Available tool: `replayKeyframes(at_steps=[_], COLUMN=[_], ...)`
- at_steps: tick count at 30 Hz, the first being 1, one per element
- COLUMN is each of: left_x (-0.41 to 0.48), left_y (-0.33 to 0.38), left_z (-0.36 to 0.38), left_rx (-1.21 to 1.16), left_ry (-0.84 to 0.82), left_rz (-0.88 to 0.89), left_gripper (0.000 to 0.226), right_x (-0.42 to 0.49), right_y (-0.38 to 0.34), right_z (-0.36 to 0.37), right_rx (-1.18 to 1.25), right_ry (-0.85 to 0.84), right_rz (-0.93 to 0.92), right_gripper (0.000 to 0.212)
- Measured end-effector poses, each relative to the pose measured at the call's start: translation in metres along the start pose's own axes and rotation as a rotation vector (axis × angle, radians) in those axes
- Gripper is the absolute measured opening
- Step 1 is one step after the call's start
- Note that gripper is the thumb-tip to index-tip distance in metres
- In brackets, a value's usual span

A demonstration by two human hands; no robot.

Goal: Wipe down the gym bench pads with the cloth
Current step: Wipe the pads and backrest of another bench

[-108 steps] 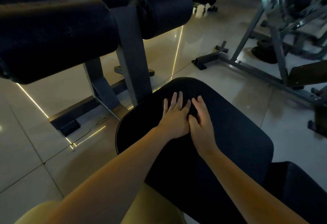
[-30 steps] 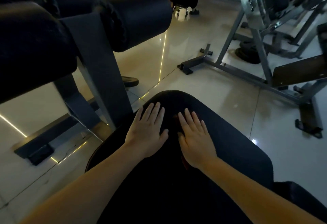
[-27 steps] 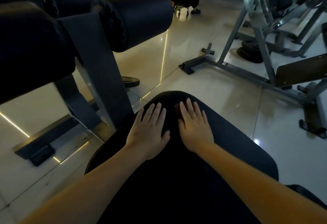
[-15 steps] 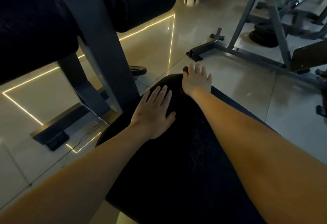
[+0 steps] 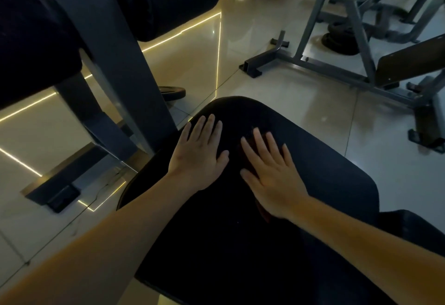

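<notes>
The left hand [image 5: 199, 155] is lying flat on the pad [image 5: 325, 167], palm down, fingers straight and slightly spread, gripping nothing. The right hand [image 5: 272, 174] is also lying flat, fingers straight and fanned, pressing the cloth [image 5: 265, 212] against the pad. The cloth is showing only as a dark reddish patch beside the thumb and index finger and below the wrist; the rest is lying hidden under the palm, and its outline is too dark to trace. The two hands are sitting near each other without touching, the thumbs pointing inward.

Both hands are resting on the far part of the pad, the fingertips pointing toward its rounded far end. The left hand's outer side is lying just beside the pad's left edge, where the grey post [image 5: 115, 63] is standing close. Two rollers [image 5: 31, 39] are projecting from that post above the floor [image 5: 277, 102], up and to the left of the hands. To the right of the right hand, bare pad is running on to the right edge. Past that edge, tiled floor is lying between the pad and a grey frame [image 5: 313, 66], well apart. A second pad [image 5: 409, 227] is adjoining at the lower right.
</notes>
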State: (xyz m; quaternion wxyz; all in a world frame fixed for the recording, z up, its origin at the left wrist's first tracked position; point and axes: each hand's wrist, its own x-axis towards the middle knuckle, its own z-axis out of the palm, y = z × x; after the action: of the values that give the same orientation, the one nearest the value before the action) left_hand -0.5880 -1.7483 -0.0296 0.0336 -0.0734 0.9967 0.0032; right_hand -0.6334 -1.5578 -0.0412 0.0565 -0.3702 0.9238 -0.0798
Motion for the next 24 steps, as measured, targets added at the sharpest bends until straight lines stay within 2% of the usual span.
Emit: replayKeyframes(at_steps=[5,9,15,20,24], left_x=[0.004,0.002,0.0,-0.002,-0.001], left_y=[-0.001,-0.001,-0.001,0.001,0.003], left_z=[-0.001,-0.003,-0.003,-0.003,-0.002], left_rx=[0.005,0.012,0.018,0.003,0.012], left_ry=[-0.034,-0.058,-0.046,-0.029,-0.001], left_rz=[0.004,0.009,0.018,0.011,-0.013], left_gripper=[0.07,0.07,0.07,0.07,0.072], right_x=[0.096,0.123,0.062,-0.018,0.002], right_y=[0.015,0.013,0.016,0.021,0.022], right_z=[-0.014,-0.02,-0.015,-0.008,-0.008], right_rx=[0.024,0.051,0.12,0.089,0.023], right_ry=[0.047,0.047,0.098,0.057,0.064], right_rz=[0.081,0.144,0.04,0.062,0.053], right_gripper=[0.063,0.061,0.052,0.05,0.052])
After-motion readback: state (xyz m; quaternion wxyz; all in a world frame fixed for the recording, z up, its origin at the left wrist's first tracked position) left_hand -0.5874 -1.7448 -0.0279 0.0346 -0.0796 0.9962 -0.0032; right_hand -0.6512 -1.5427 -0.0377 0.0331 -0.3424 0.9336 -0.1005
